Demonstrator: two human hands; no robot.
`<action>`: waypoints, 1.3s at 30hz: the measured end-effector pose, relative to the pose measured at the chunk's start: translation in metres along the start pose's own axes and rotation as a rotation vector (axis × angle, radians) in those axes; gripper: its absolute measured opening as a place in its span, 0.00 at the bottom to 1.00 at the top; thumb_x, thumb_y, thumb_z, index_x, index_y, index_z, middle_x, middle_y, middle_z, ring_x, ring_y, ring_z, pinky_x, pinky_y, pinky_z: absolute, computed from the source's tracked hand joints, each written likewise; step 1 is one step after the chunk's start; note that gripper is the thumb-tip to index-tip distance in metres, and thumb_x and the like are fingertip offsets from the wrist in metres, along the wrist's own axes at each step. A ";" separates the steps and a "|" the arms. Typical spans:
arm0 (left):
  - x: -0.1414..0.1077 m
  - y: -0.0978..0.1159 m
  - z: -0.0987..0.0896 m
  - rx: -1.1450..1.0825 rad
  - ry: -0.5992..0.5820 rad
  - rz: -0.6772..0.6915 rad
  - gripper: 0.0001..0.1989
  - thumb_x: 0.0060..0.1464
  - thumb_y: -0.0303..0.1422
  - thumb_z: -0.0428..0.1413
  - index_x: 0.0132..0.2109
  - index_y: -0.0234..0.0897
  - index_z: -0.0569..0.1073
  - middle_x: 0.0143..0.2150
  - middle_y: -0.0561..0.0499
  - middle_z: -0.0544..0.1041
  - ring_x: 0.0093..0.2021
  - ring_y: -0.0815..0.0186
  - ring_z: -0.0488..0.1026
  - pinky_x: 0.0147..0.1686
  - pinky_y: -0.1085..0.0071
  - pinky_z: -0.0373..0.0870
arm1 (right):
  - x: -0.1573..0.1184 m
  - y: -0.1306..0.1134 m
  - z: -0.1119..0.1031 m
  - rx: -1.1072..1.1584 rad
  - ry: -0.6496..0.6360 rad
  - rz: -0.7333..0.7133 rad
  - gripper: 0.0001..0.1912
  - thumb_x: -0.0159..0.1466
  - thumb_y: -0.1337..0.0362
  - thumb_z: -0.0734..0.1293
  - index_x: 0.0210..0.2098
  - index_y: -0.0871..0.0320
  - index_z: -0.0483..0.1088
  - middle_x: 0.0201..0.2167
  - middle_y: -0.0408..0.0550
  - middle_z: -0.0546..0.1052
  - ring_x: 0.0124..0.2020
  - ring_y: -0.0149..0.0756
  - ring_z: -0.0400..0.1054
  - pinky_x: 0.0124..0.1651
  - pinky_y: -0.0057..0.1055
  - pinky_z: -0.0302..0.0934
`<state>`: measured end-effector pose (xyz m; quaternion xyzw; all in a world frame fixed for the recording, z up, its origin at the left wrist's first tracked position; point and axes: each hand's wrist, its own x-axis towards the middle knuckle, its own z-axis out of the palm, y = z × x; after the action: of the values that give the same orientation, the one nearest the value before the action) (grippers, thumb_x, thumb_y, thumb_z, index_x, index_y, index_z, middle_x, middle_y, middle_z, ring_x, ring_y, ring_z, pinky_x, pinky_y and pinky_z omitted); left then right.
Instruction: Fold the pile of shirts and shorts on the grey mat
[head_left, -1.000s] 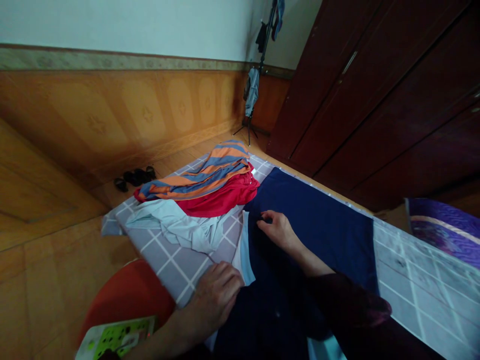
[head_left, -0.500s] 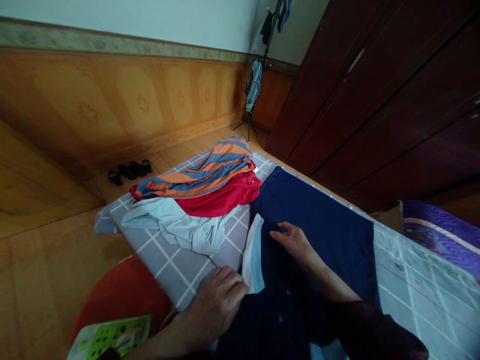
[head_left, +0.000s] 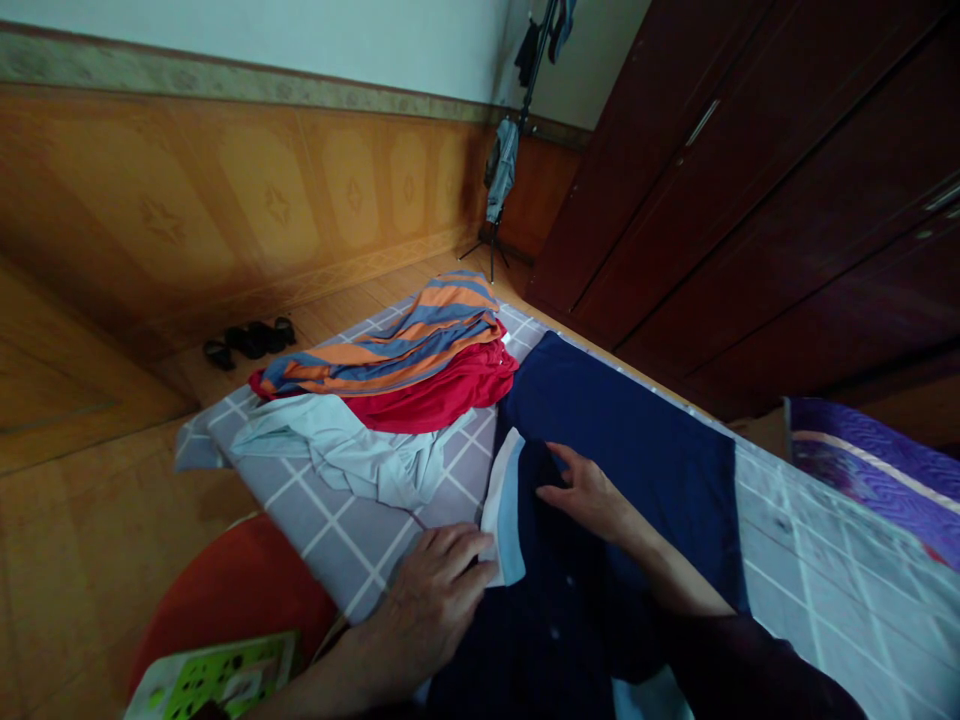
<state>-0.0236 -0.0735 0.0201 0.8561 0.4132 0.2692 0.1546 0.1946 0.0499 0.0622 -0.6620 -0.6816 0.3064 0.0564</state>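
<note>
A dark navy shirt (head_left: 622, 440) lies spread over the bed, with a folded sleeve (head_left: 536, 510) that ends in a white and light blue cuff (head_left: 508, 520). My left hand (head_left: 442, 590) rests at the cuff's near left edge. Its fingers are stretched forward and slightly apart, fingertips touching the white band. On the sleeve just right of the cuff is my right hand (head_left: 589, 495), thumb and forefinger spread apart against the navy cloth. Small pale buttons show on the dark fabric below. My right forearm's dark sleeve hides part of the shirt.
Beyond the left hand lie a pale garment (head_left: 345, 445), a red garment (head_left: 442, 395) and an orange-and-blue striped one (head_left: 390, 350) on the checked bedsheet (head_left: 330, 510). A red stool (head_left: 232, 590) bearing a green-and-white box (head_left: 217, 680) stands at lower left. A dark wardrobe (head_left: 712, 220) borders the right.
My left fingers have loosened and straightened at the cuff. My right thumb and forefinger have parted wider over the sleeve. The whole view has shifted slightly.
</note>
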 end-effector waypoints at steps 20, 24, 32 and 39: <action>0.001 -0.004 0.003 0.027 -0.036 0.027 0.14 0.59 0.23 0.46 0.49 0.36 0.71 0.55 0.46 0.73 0.60 0.60 0.65 0.59 0.56 0.63 | -0.032 -0.010 0.015 -0.607 0.188 -0.198 0.17 0.64 0.58 0.63 0.49 0.61 0.68 0.41 0.56 0.74 0.42 0.47 0.71 0.37 0.37 0.65; 0.002 -0.003 -0.001 0.022 -0.069 0.020 0.14 0.59 0.23 0.47 0.50 0.37 0.70 0.56 0.47 0.73 0.60 0.60 0.65 0.59 0.56 0.63 | -0.043 0.002 0.006 -0.576 0.029 -0.062 0.13 0.62 0.55 0.65 0.40 0.57 0.70 0.36 0.51 0.77 0.37 0.46 0.74 0.35 0.35 0.61; 0.002 -0.004 -0.001 0.020 -0.083 0.023 0.14 0.60 0.23 0.46 0.50 0.37 0.70 0.56 0.47 0.72 0.60 0.59 0.65 0.59 0.55 0.63 | -0.048 0.005 -0.002 -0.447 -0.044 0.030 0.07 0.59 0.64 0.63 0.29 0.54 0.72 0.29 0.46 0.78 0.33 0.42 0.73 0.32 0.31 0.55; 0.000 -0.003 0.002 0.029 -0.039 0.037 0.14 0.59 0.23 0.46 0.49 0.37 0.71 0.56 0.48 0.73 0.60 0.59 0.65 0.59 0.55 0.62 | -0.051 0.009 -0.010 -0.583 0.118 -0.165 0.07 0.59 0.67 0.63 0.35 0.57 0.73 0.35 0.52 0.77 0.36 0.45 0.73 0.36 0.37 0.65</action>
<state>-0.0245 -0.0719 0.0170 0.8708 0.3980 0.2493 0.1452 0.2129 0.0051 0.0827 -0.6092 -0.7880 0.0532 -0.0718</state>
